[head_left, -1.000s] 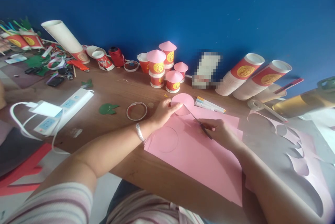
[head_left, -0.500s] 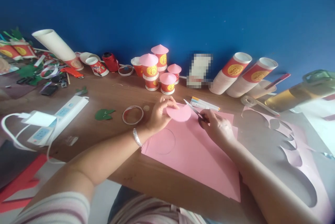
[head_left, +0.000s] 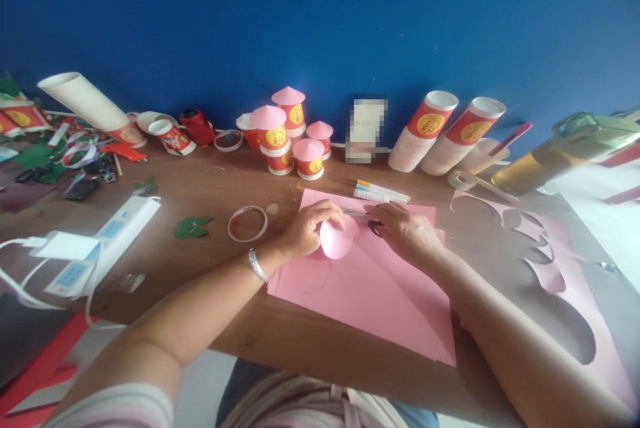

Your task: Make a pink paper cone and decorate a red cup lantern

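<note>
My left hand [head_left: 319,225], a silver bracelet at its wrist, pinches a small pink paper disc [head_left: 336,243] above the pink sheets. The disc looks bent, with a second rounded edge at its right. In my right hand [head_left: 400,225] is a pair of scissors [head_left: 376,229]; the black handle shows under the fingers, and the faint blades point left behind the disc. Beneath both hands lie stacked pink paper sheets [head_left: 390,301], with a drawn circle partly visible near the left edge.
Behind stand red paper cups [head_left: 309,168] with pink cone tops. Markers [head_left: 383,193] lie above the sheets. Leaning cup stacks [head_left: 424,128], a tape roll [head_left: 463,179], a bottle [head_left: 545,155] and cut pink scraps [head_left: 555,275] are right; a power strip [head_left: 105,245] is left.
The disc has turned from lying nearly flat to facing me, lower down. The scissors have swung from pointing up-left to nearly level, and my right hand has flattened over them. The view has shifted slightly.
</note>
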The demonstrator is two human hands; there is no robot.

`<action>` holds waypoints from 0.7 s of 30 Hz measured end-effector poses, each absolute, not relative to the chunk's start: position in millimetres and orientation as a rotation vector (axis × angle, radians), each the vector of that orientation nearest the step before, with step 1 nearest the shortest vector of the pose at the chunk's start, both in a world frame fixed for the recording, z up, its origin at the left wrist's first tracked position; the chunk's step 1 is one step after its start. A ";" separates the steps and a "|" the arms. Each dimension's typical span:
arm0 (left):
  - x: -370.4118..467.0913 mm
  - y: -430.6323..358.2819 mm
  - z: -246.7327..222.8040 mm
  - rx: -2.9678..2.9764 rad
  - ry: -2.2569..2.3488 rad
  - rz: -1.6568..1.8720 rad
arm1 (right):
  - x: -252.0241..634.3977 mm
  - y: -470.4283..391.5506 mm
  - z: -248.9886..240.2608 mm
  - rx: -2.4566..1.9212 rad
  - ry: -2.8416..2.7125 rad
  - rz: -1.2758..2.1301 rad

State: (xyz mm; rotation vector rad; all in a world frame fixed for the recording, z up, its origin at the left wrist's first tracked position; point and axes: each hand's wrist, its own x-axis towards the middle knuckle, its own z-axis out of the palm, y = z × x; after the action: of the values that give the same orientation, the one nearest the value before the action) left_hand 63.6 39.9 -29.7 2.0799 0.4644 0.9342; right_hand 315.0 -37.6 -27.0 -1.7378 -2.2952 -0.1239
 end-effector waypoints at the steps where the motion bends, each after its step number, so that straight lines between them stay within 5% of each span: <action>1: 63.7 39.9 -30.2 2.054 0.468 0.921 | 316.2 -37.0 -25.0 -1.726 -2.320 -0.115; 13: 60.4 44.1 -23.7 1.973 0.497 0.880 | 329.4 -40.5 19.2 -1.734 -2.507 0.341; 21: 55.0 47.7 -19.0 1.877 0.436 0.696 | 331.0 -43.2 23.2 -1.866 -2.476 0.224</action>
State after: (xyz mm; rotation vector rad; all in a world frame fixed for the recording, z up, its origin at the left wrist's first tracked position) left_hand 55.0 47.7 -19.0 1.8767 0.4356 0.6957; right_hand 331.0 -43.2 23.2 -1.8664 -2.4760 0.2243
